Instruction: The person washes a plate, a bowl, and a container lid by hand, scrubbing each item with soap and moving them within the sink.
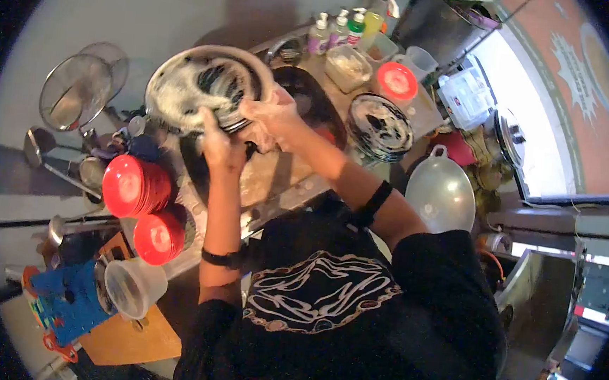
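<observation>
A dark round plate [171, 99] covered in white suds is held up over the counter, tilted toward me. My left hand [223, 145] grips its near rim, with the thumb on the soapy face. At the plate's right edge, my right hand [271, 117] is closed on the rim; whether it also holds a sponge I cannot make out. Below the hands lies a dark-rimmed basin [324, 110], partly hidden by my arms. To the right sits a stack of dark plates [379, 128] with foam on top.
Stacks of red bowls [125, 184] stand at the left, near a clear plastic tub [135, 287]. Strainers [77, 93] and ladles hang on the left wall. Pump bottles [338, 30], containers and a red bowl [397, 81] line the back. A large metal wok [442, 192] is at the right.
</observation>
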`<state>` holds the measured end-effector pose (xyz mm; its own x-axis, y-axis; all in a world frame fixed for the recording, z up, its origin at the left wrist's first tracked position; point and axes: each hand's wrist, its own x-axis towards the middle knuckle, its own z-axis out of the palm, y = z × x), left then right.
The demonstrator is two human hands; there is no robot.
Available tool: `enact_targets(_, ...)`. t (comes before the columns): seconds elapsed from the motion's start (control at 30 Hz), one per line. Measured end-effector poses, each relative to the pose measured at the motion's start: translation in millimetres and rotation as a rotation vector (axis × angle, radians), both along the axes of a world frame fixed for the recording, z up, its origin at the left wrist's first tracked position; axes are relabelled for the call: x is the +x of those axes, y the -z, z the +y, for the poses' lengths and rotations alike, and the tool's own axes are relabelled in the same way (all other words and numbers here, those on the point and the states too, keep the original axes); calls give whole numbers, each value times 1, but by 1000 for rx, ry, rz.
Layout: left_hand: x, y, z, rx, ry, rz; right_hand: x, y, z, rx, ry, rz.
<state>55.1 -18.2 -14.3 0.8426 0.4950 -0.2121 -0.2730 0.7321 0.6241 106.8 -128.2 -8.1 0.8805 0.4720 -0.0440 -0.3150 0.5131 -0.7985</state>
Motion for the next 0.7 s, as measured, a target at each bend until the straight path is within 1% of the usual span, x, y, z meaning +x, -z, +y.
enact_targets(0.03, -3, 3, 4, 56, 31, 32, 7, 0, -11, -134, 11, 25)
enact_targets(0.1, -12, -1, 13, 33, 15, 147, 25, -1, -43, -252, -110, -43)
enact_targets(0.17, -8, 32, 40, 258, -43, 37, 55, 25, -55, -267, -49, -16)
enact_targets(0.2, -10, 20, 36, 261, -34, 216, 59, 24, -58, -280, -2, 6)
enact_targets(0.23, -10, 22, 32, 260, -34, 220, 62, 21, -65, -572, 140, -147)
enact_targets(0.3, -11, 28, 26, 718, 64, 422, 68, 26, -68, -946, 359, -394)
enact_targets(0.33, -10, 21, 14, 725, 65, 429, 68, 26, -68, -940, 357, -386)
enact_targets(0.4, -4, 7, -20, 758, 97, 604, 66, 24, -68, -1166, 810, -999)
enact_targets(0.43, -2, 4, -29, 772, 113, 695, 63, 25, -67, -1164, 811, -989)
enact_targets(0.47, -1, 18, -27, 777, 116, 702, 59, 26, -65, -1239, 802, -1054)
enact_targets(0.5, 2, 43, -22, 890, 156, 735, 57, 26, -63, -1314, 793, -1121)
enact_targets(0.53, 4, 46, -23, 1003, 197, 767, 55, 29, -64, -1303, 558, -1138)
enact_targets(0.57, 6, 49, -24, 1008, 198, 770, 48, 34, -66, -1301, 559, -1133)
enact_targets(0.63, 8, 31, -34, 956, 363, 522, 26, 35, -70, -1013, 293, -1331)
enact_targets(0.67, 12, 44, -29, 915, 395, 589, 26, 34, -79, -936, -32, -1261)
enact_targets(0.7, 13, 40, -33, 920, 399, 588, 32, 32, -90, -937, -26, -1258)
